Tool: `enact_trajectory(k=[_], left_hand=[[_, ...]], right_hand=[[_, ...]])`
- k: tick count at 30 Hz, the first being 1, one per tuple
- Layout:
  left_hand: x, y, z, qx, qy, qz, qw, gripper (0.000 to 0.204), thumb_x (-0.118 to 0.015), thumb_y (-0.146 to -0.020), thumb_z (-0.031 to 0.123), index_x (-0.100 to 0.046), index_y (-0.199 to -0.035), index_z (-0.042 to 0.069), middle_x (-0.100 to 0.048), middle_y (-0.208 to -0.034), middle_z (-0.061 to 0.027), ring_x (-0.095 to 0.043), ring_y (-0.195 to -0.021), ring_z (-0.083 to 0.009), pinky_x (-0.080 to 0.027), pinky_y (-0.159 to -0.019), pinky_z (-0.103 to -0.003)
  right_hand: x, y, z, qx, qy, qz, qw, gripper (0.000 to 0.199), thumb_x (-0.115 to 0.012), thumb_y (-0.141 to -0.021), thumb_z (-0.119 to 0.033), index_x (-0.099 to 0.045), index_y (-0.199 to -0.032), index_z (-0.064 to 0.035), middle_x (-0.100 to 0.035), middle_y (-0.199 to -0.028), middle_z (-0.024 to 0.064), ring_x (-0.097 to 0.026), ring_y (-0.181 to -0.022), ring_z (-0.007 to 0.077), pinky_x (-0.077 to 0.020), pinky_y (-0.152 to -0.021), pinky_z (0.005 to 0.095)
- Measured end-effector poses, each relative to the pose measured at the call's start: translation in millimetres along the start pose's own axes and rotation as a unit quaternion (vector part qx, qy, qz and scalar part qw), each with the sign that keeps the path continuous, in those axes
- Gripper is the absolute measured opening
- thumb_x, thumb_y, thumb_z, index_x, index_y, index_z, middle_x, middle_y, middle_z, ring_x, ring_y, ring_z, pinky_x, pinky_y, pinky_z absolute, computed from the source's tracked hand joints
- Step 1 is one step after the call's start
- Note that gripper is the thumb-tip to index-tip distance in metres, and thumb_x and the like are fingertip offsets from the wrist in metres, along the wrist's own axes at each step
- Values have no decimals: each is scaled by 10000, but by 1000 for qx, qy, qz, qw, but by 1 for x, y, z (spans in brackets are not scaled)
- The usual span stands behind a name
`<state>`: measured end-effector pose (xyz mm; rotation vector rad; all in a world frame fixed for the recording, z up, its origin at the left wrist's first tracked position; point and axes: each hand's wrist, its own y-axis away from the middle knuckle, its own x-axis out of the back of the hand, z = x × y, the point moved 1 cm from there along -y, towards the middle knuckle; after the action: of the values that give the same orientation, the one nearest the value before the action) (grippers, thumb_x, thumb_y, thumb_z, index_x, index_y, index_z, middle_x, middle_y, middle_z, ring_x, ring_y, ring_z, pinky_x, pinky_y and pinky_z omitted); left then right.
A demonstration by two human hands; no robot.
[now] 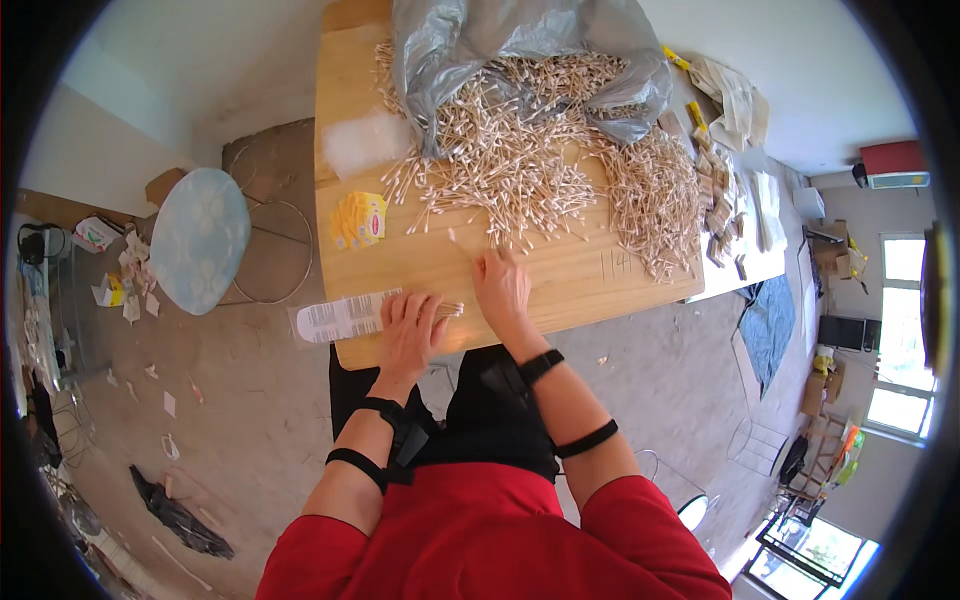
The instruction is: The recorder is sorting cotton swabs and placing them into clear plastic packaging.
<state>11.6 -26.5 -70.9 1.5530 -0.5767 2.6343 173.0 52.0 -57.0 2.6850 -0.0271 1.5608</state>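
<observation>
A large heap of cotton swabs (510,165) with pale wooden sticks and white tips covers the far half of the wooden table (400,265). At the near edge my left hand (408,325) has its fingers curled over a small bundle of cotton swabs (452,310), whose ends stick out toward the right. Under that hand and to its left lies a white printed card (345,317), apparently in a clear sleeve. My right hand (504,288) is at the heap's near edge, fingertips pinched together. A blurred cotton swab (453,237) seems to reach out from them.
A grey plastic bag (520,30) gapes over the heap. Left of it lie yellow packets (358,220) and clear plastic film (365,145). Bundled swabs (722,195) rest on a white surface at right. A stool with a pale blue seat (200,240) stands left of the table.
</observation>
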Motion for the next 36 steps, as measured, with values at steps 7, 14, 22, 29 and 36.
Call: enact_trajectory(k=[7, 14, 22, 29, 36], left_hand=[[1, 1, 1, 8, -7, -3, 1000, 411, -705, -777, 184, -562, -1153, 98, -528, -1164, -64, -485, -1116, -294, -348, -1023, -466], [3, -3, 2, 3, 1, 0, 1000, 398, -702, -779, 181, -565, -1144, 102, -533, -1174, -63, -487, -1117, -292, -346, -1028, -461], [0, -1, 1, 8, 7, 4, 1000, 388, -696, -781, 192, -572, -1138, 106, -537, -1161, -62, -491, -1118, -290, -353, -1021, -463], [-2, 0, -1, 6, -9, 13, 1000, 379, -695, -780, 194, -580, -1132, 110, -543, -1153, -59, -493, -1119, -288, -350, -1018, -461], [-1, -2, 1, 2, 1, 12, 1000, 368, -692, -781, 179, -581, -1124, 111, -543, -1152, -56, -493, -1118, -289, -351, -1013, -465]], right_hand=[[12, 21, -3, 85, -92, 6, 992, 107, -663, -830, -164, -616, -857, -72, -608, -928, 110, -636, -777, 359, -510, -651, 459], [-2, 9, 4, 89, -126, -6, 988, 102, -671, -821, -157, -614, -855, -79, -589, -898, 106, -629, -778, 345, -503, -643, 453], [-3, 8, 4, 127, -88, -10, 988, 113, -661, -840, -143, -598, -888, -61, -578, -901, 123, -616, -813, 353, -501, -650, 452], [7, 23, -3, 161, -150, -27, 975, 141, -676, -812, -116, -605, -913, -48, -573, -924, 126, -593, -867, 350, -503, -722, 443], [8, 27, -6, 149, -94, 40, 984, 77, -651, -823, -105, -616, -856, -45, -584, -869, 125, -593, -862, 344, -490, -722, 447]])
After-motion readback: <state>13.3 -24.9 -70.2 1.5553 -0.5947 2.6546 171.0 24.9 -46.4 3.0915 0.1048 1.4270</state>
